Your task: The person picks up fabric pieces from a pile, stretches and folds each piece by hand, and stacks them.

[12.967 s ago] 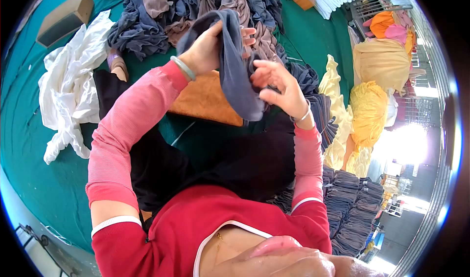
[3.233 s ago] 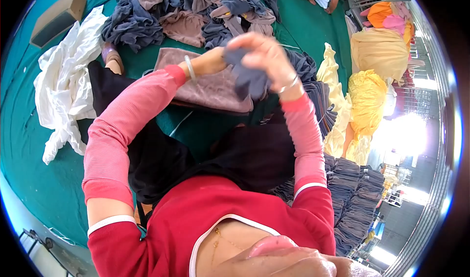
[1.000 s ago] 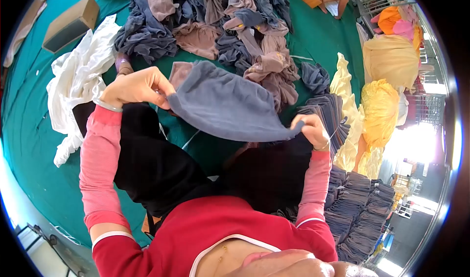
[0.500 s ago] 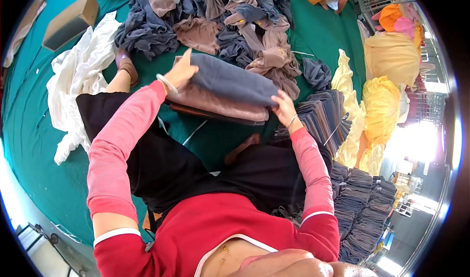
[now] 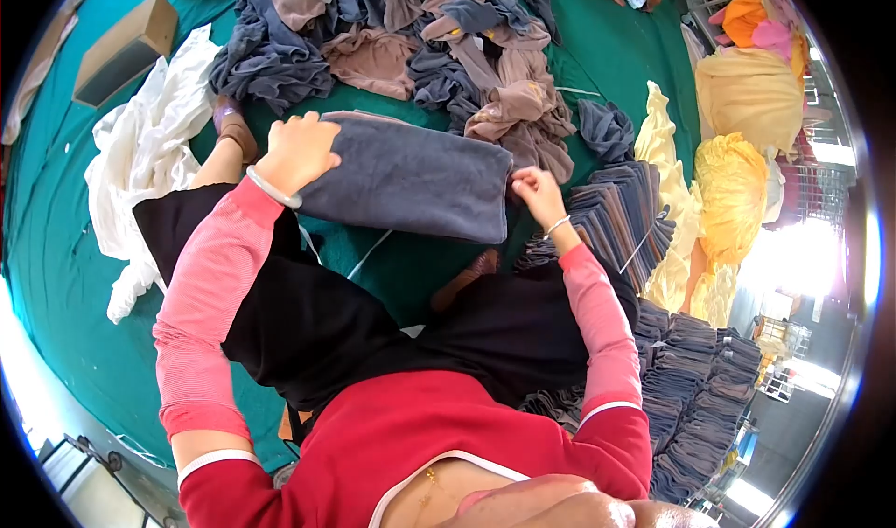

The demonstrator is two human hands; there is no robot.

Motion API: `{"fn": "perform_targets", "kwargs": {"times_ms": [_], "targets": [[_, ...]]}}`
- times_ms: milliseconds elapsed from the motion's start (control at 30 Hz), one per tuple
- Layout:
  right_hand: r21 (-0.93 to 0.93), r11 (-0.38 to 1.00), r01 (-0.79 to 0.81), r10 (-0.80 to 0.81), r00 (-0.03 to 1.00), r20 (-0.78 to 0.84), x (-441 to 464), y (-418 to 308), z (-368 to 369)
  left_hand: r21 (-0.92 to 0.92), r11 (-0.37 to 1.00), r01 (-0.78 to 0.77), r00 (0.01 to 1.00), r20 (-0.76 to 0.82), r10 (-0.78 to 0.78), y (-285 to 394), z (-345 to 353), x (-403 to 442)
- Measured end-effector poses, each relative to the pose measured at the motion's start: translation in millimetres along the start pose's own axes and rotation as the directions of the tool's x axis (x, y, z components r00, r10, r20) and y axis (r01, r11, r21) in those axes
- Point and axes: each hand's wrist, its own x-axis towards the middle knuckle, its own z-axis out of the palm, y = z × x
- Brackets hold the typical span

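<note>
A folded dark grey cloth (image 5: 411,178) lies flat before me, on top of folded brown cloth that shows only as a thin strip at its far edge. My left hand (image 5: 299,155) is closed over the cloth's left end, thumb on top. At the right edge, my right hand (image 5: 539,197) has its fingers pinched together beside the cloth's corner; what sits between the fingertips is too small to make out. Just right of that hand stands a row of folded grey and brown cloths (image 5: 616,215).
Crumpled grey and brown cloths (image 5: 373,57) are heaped at the far side of the green floor covering (image 5: 597,52). White fabric (image 5: 154,145) and a cardboard box (image 5: 126,48) lie left. Folded stacks (image 5: 700,388), yellow bundles (image 5: 733,197) and another person's hand are at right.
The grey cloth has come down level over the brown stack, covering nearly all of it. My left hand has moved left and nearer to me; my right hand stays by the right edge.
</note>
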Motion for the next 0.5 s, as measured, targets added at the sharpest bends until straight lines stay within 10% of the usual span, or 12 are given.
{"fn": "perform_targets", "kwargs": {"times_ms": [67, 200, 267, 367, 500], "targets": [[0.09, 0.993, -0.078, 0.083, 0.995, -0.053, 23, 31, -6, -0.057, 0.997, -0.057, 0.997, -0.054, 0.054, 4, -3, 6], [-0.43, 0.903, 0.001, -0.06, 0.991, -0.122, 50, 100, 5, -0.025, 0.993, -0.114, 0.993, -0.024, 0.114, 18, -4, 12], [-0.539, 0.833, -0.125, 0.149, 0.989, 0.001, 50, 124, 20, -0.023, 0.991, -0.131, 0.987, 0.093, 0.133, 25, -7, 13], [-0.281, 0.902, -0.328, 0.351, 0.936, 0.036, 52, 137, 28, -0.038, 0.986, -0.16, 0.981, 0.102, 0.163, 24, 0, 18], [0.147, 0.963, -0.226, 0.232, 0.972, -0.028, 89, 70, -33, 0.014, 0.988, -0.152, 0.986, 0.065, 0.151, 29, -8, 25]]}}
